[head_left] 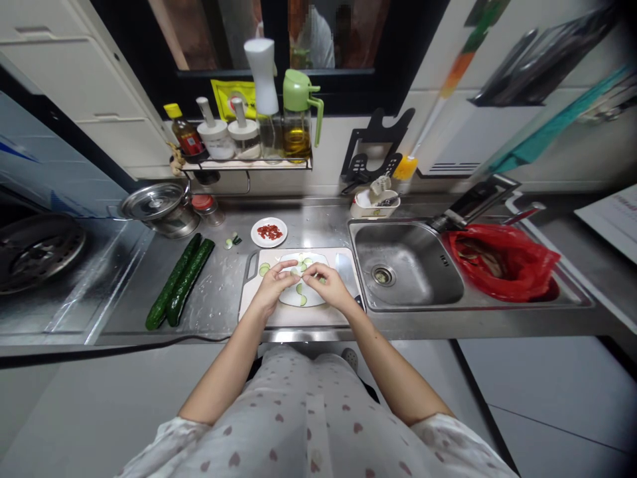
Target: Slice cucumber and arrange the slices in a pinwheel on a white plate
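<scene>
My left hand (271,289) and my right hand (329,285) meet over a white plate (284,297). Their fingertips pinch what looks like a thin cucumber slice (294,271), partly hidden by the fingers. Pale green cucumber slices (301,299) lie around on the plate. Under the plate is a light cutting board (253,307) with a grey edge. A few more slices (264,269) sit at the board's left side, beyond my left hand. To the right of my right hand, a knife (344,267) rests on the board.
Two whole cucumbers (182,282) lie on the left counter, near cucumber end pieces (229,243). Behind the board stands a small dish (280,241) of chopped red pieces. A sink (408,265) and a red plastic bag (502,265) are at right, a lidded pot (162,206) at left.
</scene>
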